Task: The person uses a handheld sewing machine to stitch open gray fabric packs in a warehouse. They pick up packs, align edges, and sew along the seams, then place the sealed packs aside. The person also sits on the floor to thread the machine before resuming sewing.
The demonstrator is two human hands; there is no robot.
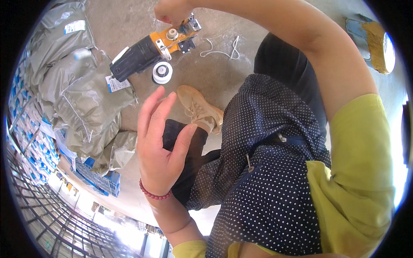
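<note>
A portable bag-sewing machine [172, 38] with an orange body and black motor housing lies on the floor ahead of me. A white thread spool [162, 72] sits on its near side. My right hand [172, 12] reaches to the machine's far end, fingers curled and closed by its metal parts; what they grip is hidden or too small to name. Nearer to me, my left hand [161, 142] is raised with the fingers apart, holding nothing, below the spool. A red bead bracelet [155, 192] circles that wrist.
Stacked grey-brown woven sacks [73, 94] with paper labels fill the left side. A loose white cord [221, 52] lies on the floor right of the machine. A metal wire rack [47, 215] stands lower left. At upper right is a tan and blue-grey roll-like object [374, 45].
</note>
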